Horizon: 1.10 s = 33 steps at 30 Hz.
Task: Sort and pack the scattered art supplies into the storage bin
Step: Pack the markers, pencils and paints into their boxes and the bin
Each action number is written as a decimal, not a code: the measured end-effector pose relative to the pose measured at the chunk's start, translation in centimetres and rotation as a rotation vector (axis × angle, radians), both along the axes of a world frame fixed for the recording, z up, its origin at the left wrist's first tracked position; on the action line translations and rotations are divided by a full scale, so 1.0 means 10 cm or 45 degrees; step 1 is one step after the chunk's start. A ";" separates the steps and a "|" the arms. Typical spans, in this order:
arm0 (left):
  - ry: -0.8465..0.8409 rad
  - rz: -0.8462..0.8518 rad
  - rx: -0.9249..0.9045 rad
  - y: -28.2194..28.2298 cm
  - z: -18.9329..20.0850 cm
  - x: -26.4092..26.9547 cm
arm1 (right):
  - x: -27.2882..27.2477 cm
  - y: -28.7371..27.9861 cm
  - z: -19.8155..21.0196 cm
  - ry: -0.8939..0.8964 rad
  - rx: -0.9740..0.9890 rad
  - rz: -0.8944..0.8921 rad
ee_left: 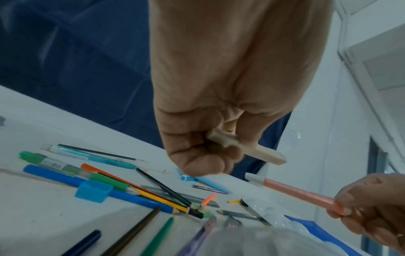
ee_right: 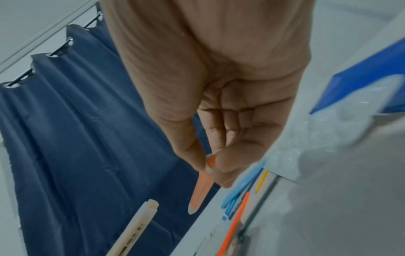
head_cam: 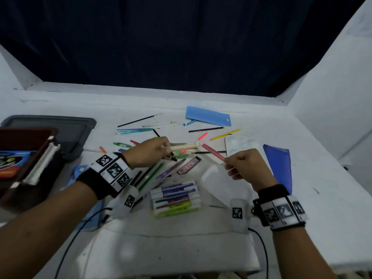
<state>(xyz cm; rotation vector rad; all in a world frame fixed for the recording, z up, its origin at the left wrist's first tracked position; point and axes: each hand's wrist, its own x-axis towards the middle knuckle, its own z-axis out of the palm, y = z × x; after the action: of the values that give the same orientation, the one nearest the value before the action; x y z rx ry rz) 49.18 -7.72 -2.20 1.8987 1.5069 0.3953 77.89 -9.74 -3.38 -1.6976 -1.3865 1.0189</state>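
Head view: beige marker (head_cam: pixel 184 147) gripped in left hand (head_cam: pixel 149 152), pink marker (head_cam: pixel 213 152) pinched in right hand (head_cam: pixel 244 165), both held above white table (head_cam: pixel 302 178), loose pens and pencils (head_cam: pixel 138 129) beneath, marker pack (head_cam: pixel 175 198) nearer, grey bin (head_cam: pixel 60 127) far left.

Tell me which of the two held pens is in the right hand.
The pink pen, pinched by the right hand; the left hand holds the beige pen.

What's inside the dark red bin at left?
The dark red bin holds a printed box with blue, orange and white graphics and a white tray piece leaning at its right wall. Anything beneath those, and the bin's left part, is hidden or out of frame.
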 end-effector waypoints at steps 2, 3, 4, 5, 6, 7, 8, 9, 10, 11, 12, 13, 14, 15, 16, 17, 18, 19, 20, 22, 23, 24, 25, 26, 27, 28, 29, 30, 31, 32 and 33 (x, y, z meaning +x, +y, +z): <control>0.025 -0.058 0.004 -0.18 -0.04 0.01 | -0.03 -0.27 -0.10 0.081 -0.025 -0.019; 0.022 -0.080 -0.010 -0.26 -0.07 0.02 | -0.04 -0.38 -0.15 0.119 -0.047 -0.027; 0.028 -0.095 -0.020 -0.34 -0.10 0.03 | -0.05 -0.49 -0.19 0.149 -0.066 -0.041; 0.055 -0.106 -0.016 -0.41 -0.13 0.03 | -0.06 -0.59 -0.23 0.171 -0.075 -0.059; 0.106 -0.116 0.002 -0.48 -0.15 0.04 | -0.06 -0.67 -0.26 0.195 -0.073 -0.080; 0.161 -0.128 0.051 -0.54 -0.16 0.05 | -0.07 -0.74 -0.28 0.220 -0.063 -0.100; 0.211 -0.143 0.115 -0.60 -0.17 0.06 | -0.07 -0.80 -0.30 0.240 -0.049 -0.120; 0.248 -0.159 0.186 -0.65 -0.17 0.07 | -0.08 -0.85 -0.32 0.251 -0.033 -0.135; 0.274 -0.163 0.249 -0.69 -0.17 0.08 | -0.08 -0.90 -0.34 0.253 -0.020 -0.145; 0.283 -0.159 0.297 -0.73 -0.18 0.09 | -0.08 -0.95 -0.36 0.256 -0.011 -0.152; 0.296 -0.149 0.316 -0.76 -0.18 0.09 | -0.09 -1.00 -0.38 0.261 -0.006 -0.162; 0.316 -0.148 0.320 -0.78 -0.19 0.10 | -0.10 -1.04 -0.39 0.270 -0.005 -0.173; 0.342 -0.153 0.313 -0.80 -0.20 0.10 | -0.10 -1.08 -0.41 0.278 -0.004 -0.182; 0.369 -0.162 0.308 -0.81 -0.20 0.11 | -0.11 -1.12 -0.43 0.284 -0.003 -0.188; 0.396 -0.171 0.300 -0.83 -0.20 0.11 | -0.12 -1.15 -0.44 0.286 -0.001 -0.191; 0.417 -0.184 0.292 -0.85 -0.19 0.12 | -0.13 -1.19 -0.46 0.290 0.000 -0.191; 0.435 -0.200 0.278 -0.86 -0.19 0.13 | -0.13 -1.22 -0.47 0.296 -0.001 -0.193; 0.451 -0.219 0.269 -0.87 -0.19 0.15 | -0.14 -1.25 -0.48 0.299 -0.003 -0.194; 0.475 -0.234 0.272 -0.88 -0.19 0.16 | -0.14 -1.27 -0.49 0.298 -0.005 -0.197; 0.535 -0.239 0.303 -0.89 -0.20 0.21 | -0.14 -1.32 -0.51 0.298 -0.005 -0.209; 0.566 -0.233 0.323 -0.89 -0.20 0.23 | -0.14 -1.34 -0.51 0.301 -0.004 -0.217; 0.600 -0.229 0.336 -0.88 -0.22 0.26 | -0.14 -1.35 -0.51 0.306 -0.002 -0.224; 0.634 -0.231 0.347 -0.89 -0.22 0.28 | -0.13 -1.36 -0.51 0.309 0.000 -0.229; 0.668 -0.241 0.358 -0.88 -0.23 0.30 | -0.13 -1.37 -0.50 0.309 0.001 -0.234; 0.701 -0.254 0.371 -0.88 -0.23 0.32 | -0.13 -1.38 -0.50 0.308 0.002 -0.236; 0.735 -0.266 0.381 -0.88 -0.24 0.34 | -0.12 -1.39 -0.50 0.306 0.005 -0.238; 0.767 -0.278 0.395 -0.87 -0.23 0.36 | -0.12 -1.39 -0.49 0.303 0.009 -0.240; 0.794 -0.289 0.411 -0.87 -0.23 0.38 | -0.11 -1.40 -0.49 0.299 0.012 -0.244; 0.815 -0.296 0.423 -0.87 -0.22 0.39 | -0.10 -1.40 -0.49 0.294 0.013 -0.247; 0.832 -0.300 0.429 -0.87 -0.21 0.40 | -0.10 -1.40 -0.50 0.291 0.011 -0.251; 0.848 -0.303 0.431 -0.87 -0.20 0.41 | -0.09 -1.40 -0.49 0.290 0.008 -0.252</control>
<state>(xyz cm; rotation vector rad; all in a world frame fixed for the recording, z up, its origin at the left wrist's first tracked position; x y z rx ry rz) 53.30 -16.39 -4.22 2.6186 1.6553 -0.1236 76.98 -23.78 -8.32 -1.6213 -1.0543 1.0562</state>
